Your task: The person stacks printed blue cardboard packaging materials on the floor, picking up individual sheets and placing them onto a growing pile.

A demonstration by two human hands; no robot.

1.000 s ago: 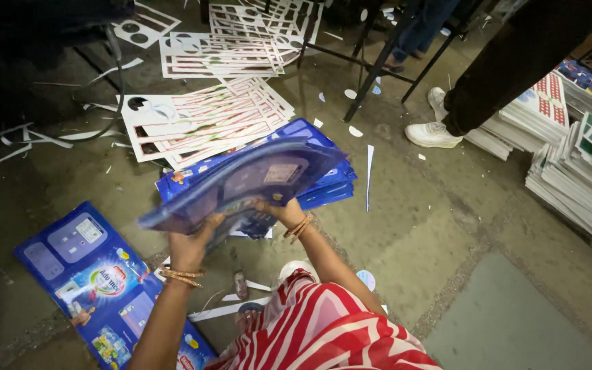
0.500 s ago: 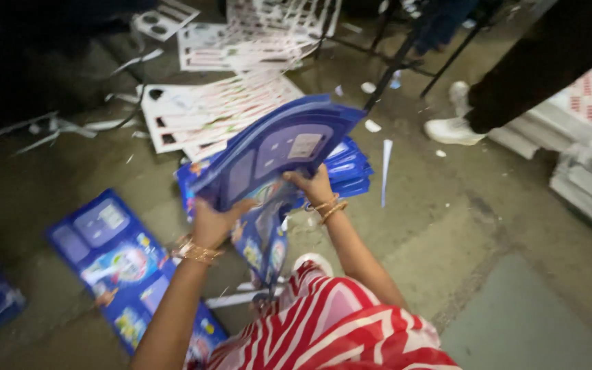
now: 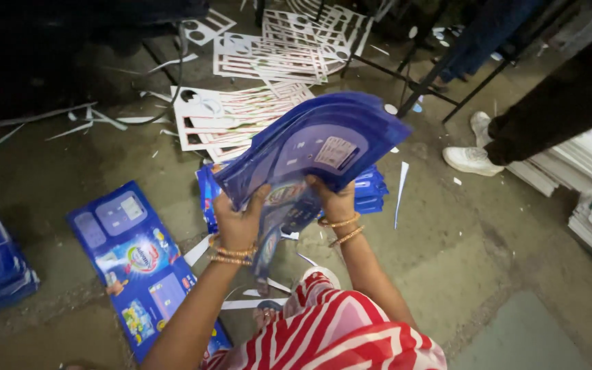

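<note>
Blue printed carton sheets (image 3: 323, 147) held aloft; another blue sheet (image 3: 142, 264) flat on floor.

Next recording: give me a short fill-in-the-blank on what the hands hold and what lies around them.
1. Both hands, left hand and right hand, grip a stack of ____ printed sheets.
2. Each wrist wears gold ____.
3. The white sneaker stands on the ____.
4. The flat blue sheet lies nearest the ____ hand.

Missing: blue; bangles; floor; left

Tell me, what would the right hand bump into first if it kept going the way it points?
Probably the blue printed card stack the right hand already grips; beyond it, likely the white cut-out sheets on the floor, though depth is unclear.
</note>
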